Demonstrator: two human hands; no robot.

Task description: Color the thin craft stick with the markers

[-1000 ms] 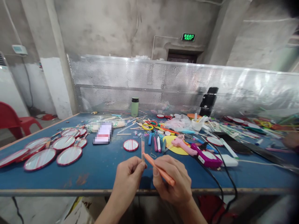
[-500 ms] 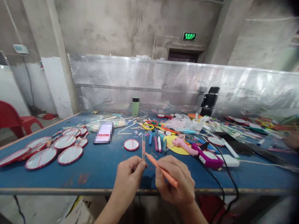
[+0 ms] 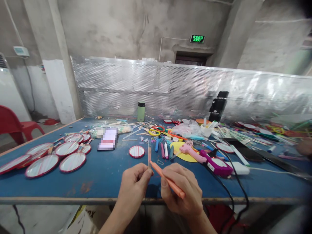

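Note:
My left hand (image 3: pixel 134 182) pinches the lower end of a narrow flat stick (image 3: pixel 149 151), held upright above the table's front part. Part of the stick has an orange-pink tint. In my right hand (image 3: pixel 182 191) is an orange marker (image 3: pixel 170 182), gripped like a pen, its tip touching the stick just above my left thumb. Beyond my hands lies a round red-rimmed disc (image 3: pixel 136 151) with pink lines across its pale face. Several capped markers, among them a white one (image 3: pixel 166 150), lie right of the stick.
More red-rimmed discs (image 3: pixel 72 162) are grouped at the left, near a phone (image 3: pixel 108 139). A green bottle (image 3: pixel 141 112) stands at the back. Scissors (image 3: pixel 154 131), a pink and purple glue gun (image 3: pixel 215 165) and dark cables (image 3: pixel 229 191) lie to the right. A perforated metal screen (image 3: pixel 117 87) borders the table.
The marker in my right hand has shifted slightly left and down, with its tip now against the stick. My left hand and the stick stay nearly in place.

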